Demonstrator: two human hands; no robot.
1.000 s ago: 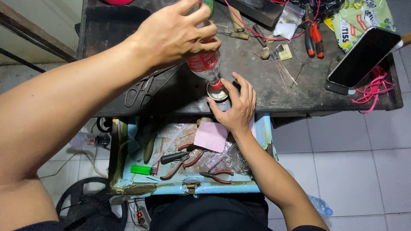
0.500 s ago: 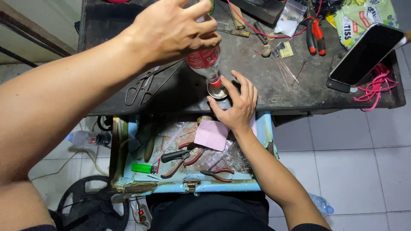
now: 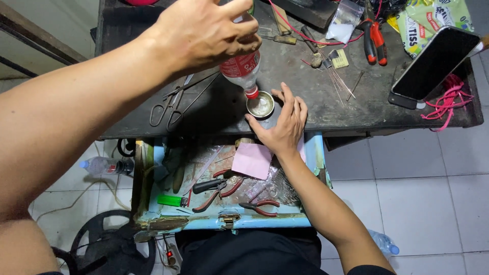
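Two hands at work over dark tabletop (image 3: 214,109). Far left on floor, small plastic bottle (image 3: 104,166) lying on its side. Scissors (image 3: 170,104) flat on tabletop. Left hand (image 3: 204,33) up high, fingers wrapped tight round upturned red-labelled bottle (image 3: 240,69), neck pointing down, mouth just above small round metal dish (image 3: 260,104). Dish contents unclear, shiny inside. Right hand (image 3: 282,122) beside dish, fingers spread loose, steadying its rim, gripping nothing. Below, open blue drawer (image 3: 224,221) holding red-handled pliers (image 3: 219,188), green lighter (image 3: 169,200), pink paper (image 3: 252,159). Far right, phone (image 3: 433,63) propped on tabletop.
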